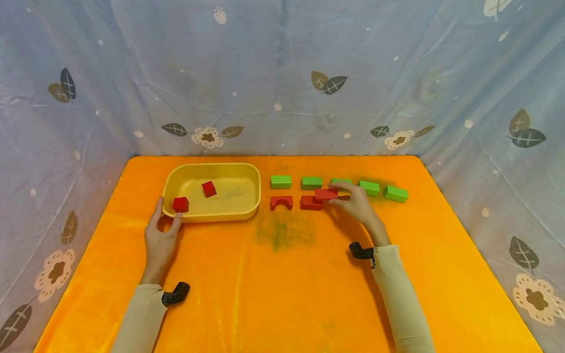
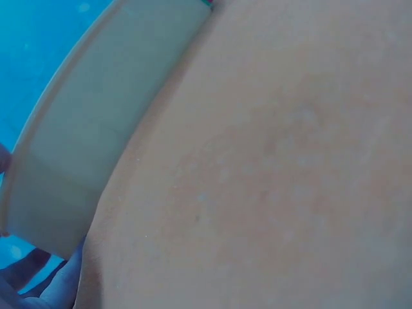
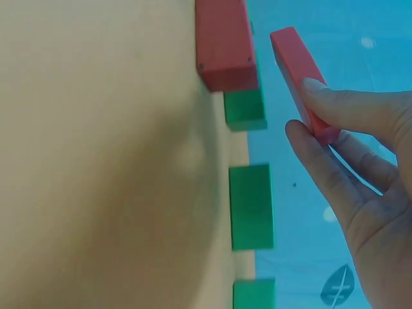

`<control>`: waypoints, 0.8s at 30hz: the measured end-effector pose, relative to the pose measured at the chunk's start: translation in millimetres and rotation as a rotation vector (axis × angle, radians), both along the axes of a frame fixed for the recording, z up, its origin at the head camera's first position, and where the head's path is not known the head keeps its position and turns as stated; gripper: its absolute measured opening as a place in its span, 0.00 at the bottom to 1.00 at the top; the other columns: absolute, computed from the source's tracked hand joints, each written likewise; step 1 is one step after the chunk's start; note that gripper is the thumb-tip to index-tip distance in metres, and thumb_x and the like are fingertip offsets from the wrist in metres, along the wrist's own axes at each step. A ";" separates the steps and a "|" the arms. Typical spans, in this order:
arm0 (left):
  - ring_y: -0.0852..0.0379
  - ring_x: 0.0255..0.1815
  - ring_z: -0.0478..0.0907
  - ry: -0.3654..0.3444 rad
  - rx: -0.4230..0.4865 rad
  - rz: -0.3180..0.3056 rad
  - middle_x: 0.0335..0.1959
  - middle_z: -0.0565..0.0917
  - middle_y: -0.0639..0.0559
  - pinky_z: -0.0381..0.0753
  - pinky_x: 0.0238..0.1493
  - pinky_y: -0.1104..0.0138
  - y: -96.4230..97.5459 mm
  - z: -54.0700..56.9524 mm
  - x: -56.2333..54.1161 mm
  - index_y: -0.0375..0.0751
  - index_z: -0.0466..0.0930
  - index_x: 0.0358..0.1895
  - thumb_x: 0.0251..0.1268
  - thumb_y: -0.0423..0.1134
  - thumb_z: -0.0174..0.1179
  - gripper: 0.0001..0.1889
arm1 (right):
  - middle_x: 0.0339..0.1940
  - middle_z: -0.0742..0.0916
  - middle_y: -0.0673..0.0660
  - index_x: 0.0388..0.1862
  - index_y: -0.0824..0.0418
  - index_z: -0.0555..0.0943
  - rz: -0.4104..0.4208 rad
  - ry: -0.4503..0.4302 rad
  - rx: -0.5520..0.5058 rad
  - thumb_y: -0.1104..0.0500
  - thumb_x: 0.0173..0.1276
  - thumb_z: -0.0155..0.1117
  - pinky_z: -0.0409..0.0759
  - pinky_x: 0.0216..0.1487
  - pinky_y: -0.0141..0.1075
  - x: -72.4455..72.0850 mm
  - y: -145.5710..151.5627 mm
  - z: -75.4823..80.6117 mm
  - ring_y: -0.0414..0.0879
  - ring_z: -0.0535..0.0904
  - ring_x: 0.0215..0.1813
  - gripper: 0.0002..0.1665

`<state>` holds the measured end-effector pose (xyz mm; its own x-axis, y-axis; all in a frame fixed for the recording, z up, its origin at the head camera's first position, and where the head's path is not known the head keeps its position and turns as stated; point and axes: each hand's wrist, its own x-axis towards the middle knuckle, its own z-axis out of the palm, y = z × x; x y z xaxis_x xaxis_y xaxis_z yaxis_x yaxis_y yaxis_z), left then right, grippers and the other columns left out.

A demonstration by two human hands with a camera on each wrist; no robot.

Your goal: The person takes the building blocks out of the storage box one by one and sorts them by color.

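My right hand pinches a flat rectangular red block between thumb and fingers. In the right wrist view this red block is raised and tilted, apart from the other blocks. Just beyond it in the head view, a second red block lies on the table, partly covered by the held one. To its left sits a red arch block. My left hand holds the near left corner of a yellow tray, thumb at the front and fingers at the left side. Two red cubes lie inside it.
Several green blocks form a row behind the red ones, running right to a slightly turned green block. An orange cloth covers the table. Patterned curtains stand behind and at both sides.
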<state>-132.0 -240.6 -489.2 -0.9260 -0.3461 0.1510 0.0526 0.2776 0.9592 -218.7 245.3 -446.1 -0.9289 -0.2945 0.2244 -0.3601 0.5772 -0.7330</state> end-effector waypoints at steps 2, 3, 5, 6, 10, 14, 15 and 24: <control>0.59 0.77 0.51 -0.005 -0.001 0.005 0.78 0.55 0.55 0.49 0.77 0.60 -0.7 0.0 0.1 0.55 0.54 0.77 0.71 0.40 0.59 0.35 | 0.56 0.83 0.67 0.58 0.72 0.80 0.001 -0.002 -0.011 0.73 0.59 0.70 0.82 0.51 0.50 0.7 4.6 -2.0 0.61 0.80 0.54 0.26; 0.59 0.77 0.50 -0.011 -0.005 0.008 0.78 0.55 0.55 0.49 0.77 0.61 -0.8 0.1 0.2 0.55 0.54 0.77 0.71 0.41 0.59 0.35 | 0.56 0.83 0.67 0.57 0.71 0.80 -0.006 0.000 -0.006 0.73 0.59 0.70 0.82 0.51 0.50 1.5 7.0 -2.8 0.60 0.80 0.54 0.25; 0.60 0.78 0.49 -0.018 -0.013 0.012 0.78 0.55 0.56 0.47 0.77 0.62 -0.7 0.6 0.7 0.55 0.54 0.77 0.71 0.42 0.59 0.35 | 0.56 0.83 0.66 0.57 0.70 0.80 -0.018 -0.006 -0.004 0.73 0.59 0.70 0.82 0.51 0.49 3.2 12.4 -4.6 0.59 0.80 0.54 0.25; 0.60 0.78 0.49 -0.022 -0.019 0.015 0.78 0.55 0.56 0.47 0.77 0.62 -0.5 0.8 0.8 0.55 0.54 0.78 0.71 0.42 0.58 0.35 | 0.56 0.83 0.66 0.58 0.71 0.80 -0.021 -0.002 0.006 0.73 0.59 0.70 0.82 0.51 0.50 3.9 15.2 -5.7 0.60 0.79 0.54 0.25; 0.61 0.77 0.50 -0.023 -0.032 0.025 0.78 0.56 0.56 0.47 0.77 0.63 1.2 0.9 0.5 0.55 0.55 0.77 0.71 0.42 0.59 0.35 | 0.56 0.84 0.66 0.58 0.70 0.80 -0.036 -0.021 0.021 0.73 0.60 0.69 0.81 0.52 0.51 6.0 25.5 -11.2 0.60 0.79 0.55 0.25; 0.61 0.77 0.49 -0.029 -0.026 0.017 0.78 0.55 0.56 0.46 0.77 0.63 2.3 1.9 0.2 0.56 0.54 0.77 0.71 0.42 0.59 0.35 | 0.56 0.83 0.68 0.57 0.71 0.80 -0.048 -0.054 0.023 0.74 0.60 0.69 0.81 0.53 0.52 7.0 33.8 -18.4 0.63 0.79 0.56 0.24; 0.61 0.78 0.49 -0.031 -0.026 0.014 0.78 0.55 0.56 0.46 0.77 0.63 2.5 2.0 0.3 0.56 0.54 0.77 0.71 0.42 0.59 0.35 | 0.56 0.82 0.69 0.57 0.72 0.80 -0.050 -0.062 0.032 0.74 0.60 0.69 0.81 0.53 0.53 7.4 35.6 -19.7 0.64 0.79 0.55 0.25; 0.61 0.77 0.51 -0.002 -0.028 0.023 0.77 0.57 0.55 0.48 0.77 0.64 2.4 1.8 -0.1 0.55 0.56 0.77 0.70 0.42 0.60 0.35 | 0.57 0.82 0.67 0.60 0.69 0.78 -0.046 -0.070 0.138 0.71 0.61 0.69 0.80 0.53 0.53 7.7 38.0 -19.7 0.62 0.81 0.52 0.26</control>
